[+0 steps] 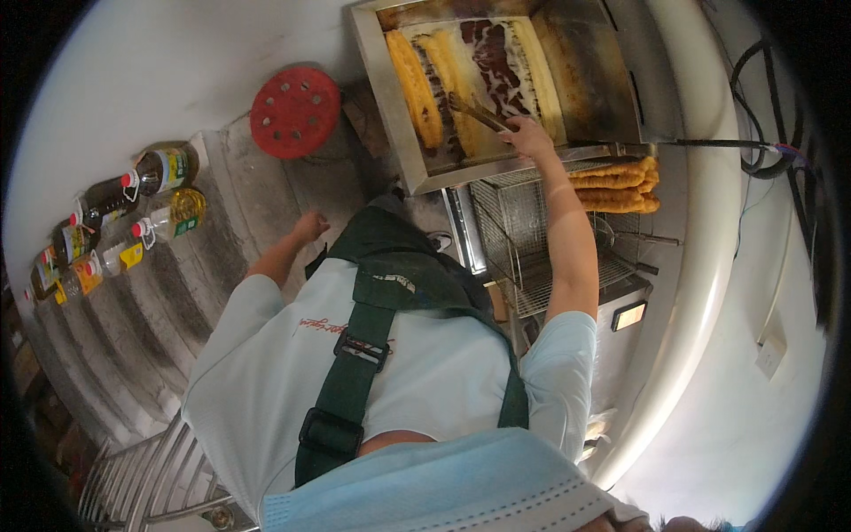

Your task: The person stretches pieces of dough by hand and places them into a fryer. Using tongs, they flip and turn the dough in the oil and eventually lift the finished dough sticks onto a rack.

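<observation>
My right hand (530,138) is closed around a pair of dark tongs (485,114), reaching over a stainless-steel deep fryer (425,178). The tips of the tongs are at a fried dough stick (452,86) floating in bubbling oil. Along the fryer's left wall lies another, more golden dough stick (415,90). A pale yellow one (537,76) lies on the right, past a strip of dark oil (495,63). Low at my side, my left hand (310,227) hangs with fingers loosely curled and nothing visible in it.
Beside the fryer, a wire rack (525,233) stands under my right forearm, with several browned dough sticks (615,186) at its far end. A red round stool (294,112) stands near the wall. Several oil bottles (176,213) line the concrete steps (193,292). A thick white pipe (705,166) curves along the right.
</observation>
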